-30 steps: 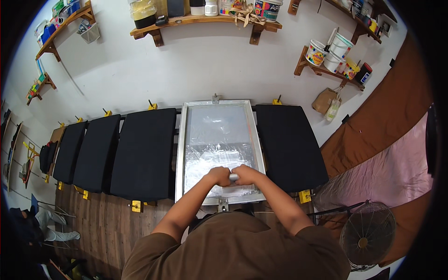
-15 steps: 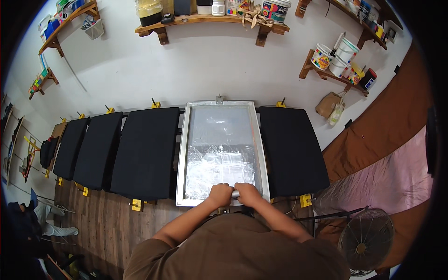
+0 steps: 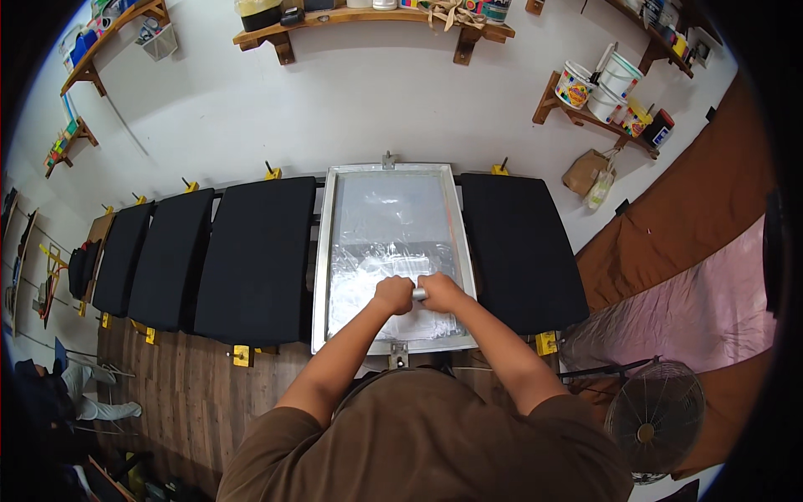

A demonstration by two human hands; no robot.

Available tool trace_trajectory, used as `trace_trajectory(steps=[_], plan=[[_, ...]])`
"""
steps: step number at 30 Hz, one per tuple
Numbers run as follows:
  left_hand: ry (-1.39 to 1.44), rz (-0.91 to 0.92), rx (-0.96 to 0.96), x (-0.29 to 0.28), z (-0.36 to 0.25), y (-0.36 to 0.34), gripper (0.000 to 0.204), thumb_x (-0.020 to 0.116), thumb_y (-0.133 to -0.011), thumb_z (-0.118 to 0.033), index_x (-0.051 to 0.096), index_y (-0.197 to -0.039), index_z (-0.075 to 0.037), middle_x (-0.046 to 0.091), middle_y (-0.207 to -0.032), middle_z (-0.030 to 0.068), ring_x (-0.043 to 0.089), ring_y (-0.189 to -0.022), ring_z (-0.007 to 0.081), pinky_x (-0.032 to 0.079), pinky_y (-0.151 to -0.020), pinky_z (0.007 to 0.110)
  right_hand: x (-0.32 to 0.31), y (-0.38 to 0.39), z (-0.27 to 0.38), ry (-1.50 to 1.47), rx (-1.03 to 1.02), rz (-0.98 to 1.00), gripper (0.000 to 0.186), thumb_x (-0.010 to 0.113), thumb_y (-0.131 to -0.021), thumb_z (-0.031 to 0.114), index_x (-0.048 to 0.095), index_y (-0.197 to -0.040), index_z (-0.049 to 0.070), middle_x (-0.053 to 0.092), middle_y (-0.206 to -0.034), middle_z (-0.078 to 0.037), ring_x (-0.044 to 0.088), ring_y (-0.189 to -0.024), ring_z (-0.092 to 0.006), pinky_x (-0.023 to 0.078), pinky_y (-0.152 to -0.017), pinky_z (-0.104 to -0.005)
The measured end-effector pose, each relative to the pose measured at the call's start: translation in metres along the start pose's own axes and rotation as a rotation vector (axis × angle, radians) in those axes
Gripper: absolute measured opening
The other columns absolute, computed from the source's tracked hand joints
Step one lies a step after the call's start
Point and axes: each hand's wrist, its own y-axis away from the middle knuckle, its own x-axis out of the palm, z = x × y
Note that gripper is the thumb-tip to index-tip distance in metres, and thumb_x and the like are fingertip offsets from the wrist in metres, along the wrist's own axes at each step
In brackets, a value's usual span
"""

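A silk-screen frame [image 3: 321, 251] with pale metal edges lies in front of me, its mesh [image 3: 389, 197] shiny and crinkled toward the near half. Over that near half, my left hand [image 3: 395, 294] and my right hand [image 3: 441, 293] are both closed side by side on the grey bar of a squeegee [image 3: 419, 294]. Only a short piece of the bar shows between my fists; its lower part and blade are hidden. A metal clamp [image 3: 399, 355] sits at the frame's near edge, and another [image 3: 388, 161] at the far edge.
Black-covered boards [image 3: 255, 259] stand in a row to the left, with one more black board [image 3: 523, 255] on the right. Yellow brackets [image 3: 242, 356] jut from their ends. A fan [image 3: 655, 418] stands at lower right. Wall shelves [image 3: 376, 17] hold tubs [image 3: 575, 84].
Both hands have slid the squeegee away from my body, farther up the screen, and my arms are straighter. The whole view has shifted slightly.
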Motion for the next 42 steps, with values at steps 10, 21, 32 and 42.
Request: trace_trajectory(steps=[10, 21, 32, 42], plan=[[0.086, 0.046, 0.098, 0.024, -0.015, 0.067, 0.021, 0.069, -0.072, -0.015, 0.075, -0.092, -0.012, 0.071, -0.087, 0.0170, 0.071, -0.083, 0.0366, 0.057, -0.074, 0.047, 0.014, 0.065, 0.041, -0.039, -0.008, 0.028, 0.023, 0.068, -0.072, 0.005, 0.063, -0.094, 0.002, 0.069, -0.089, -0.021, 0.067, -0.089, -0.0420, 0.053, -0.080, -0.0509], [0.201, -0.197, 0.329, 0.050, -0.011, 0.114, 0.044, 0.081, -0.071, -0.029, 0.070, -0.108, -0.008, 0.057, -0.108, 0.0160, 0.062, -0.096, 0.0359, 0.056, -0.082, 0.046, 0.032, 0.117, 0.066, -0.063, -0.065, -0.091, 0.042, 0.077, -0.071, 0.019, 0.056, -0.104, 0.005, 0.060, -0.104, -0.013, 0.058, -0.100, -0.0342, 0.052, -0.083, -0.0455], [1.543, 0.062, -0.103, 0.034, 0.044, 0.165, 0.041, 0.065, -0.099, -0.022, 0.059, -0.135, -0.002, 0.069, -0.118, 0.0081, 0.062, -0.111, 0.0150, 0.051, -0.095, 0.031, 0.014, 0.143, 0.059, -0.269, -0.068, -0.183, 0.057, 0.082, -0.076, 0.029, 0.058, -0.121, 0.004, 0.061, -0.121, -0.017, 0.057, -0.115, -0.0355, 0.047, -0.097, -0.0450], [0.848, -0.777, -0.677, 0.128, 0.154, 0.192, 0.045, 0.058, -0.101, -0.036, 0.065, -0.111, 0.007, 0.072, -0.096, 0.0194, 0.068, -0.092, 0.0261, 0.051, -0.085, 0.038, 0.040, 0.187, -0.025, 0.002, 0.711, -0.241, 0.050, 0.057, -0.097, 0.047, 0.063, -0.107, -0.002, 0.067, -0.109, -0.025, 0.063, -0.102, -0.0466, 0.051, -0.086, -0.0552]])
